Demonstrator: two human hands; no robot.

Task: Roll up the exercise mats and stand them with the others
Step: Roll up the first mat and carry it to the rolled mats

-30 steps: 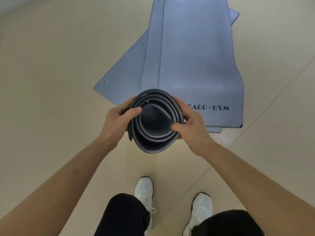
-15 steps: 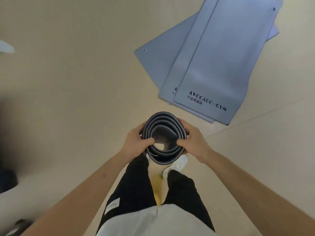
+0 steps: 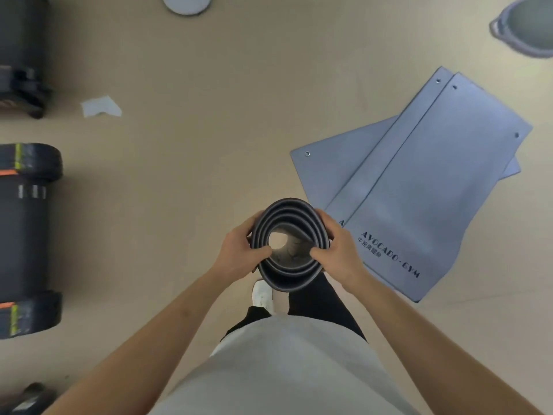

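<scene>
A dark grey rolled mat (image 3: 291,275) stands on end in front of me, and I look down through its open spiral. My left hand (image 3: 239,256) grips its left side with the thumb hooked over the rim. My right hand (image 3: 338,253) grips the right side the same way. Several flat blue-grey mats (image 3: 419,187) marked AVOCADO·GYM lie overlapped on the floor to the right, apart from the roll.
Black cylindrical gear with orange and yellow straps (image 3: 27,238) lies along the left edge, more black equipment (image 3: 21,55) at the top left. A white scrap (image 3: 100,106), a pale disc (image 3: 187,3) and a grey basin (image 3: 529,23) sit on the beige floor.
I have turned left with the rolled mat held in both hands. The flat mats have slid to the right of the view and black equipment has come in at the left.
</scene>
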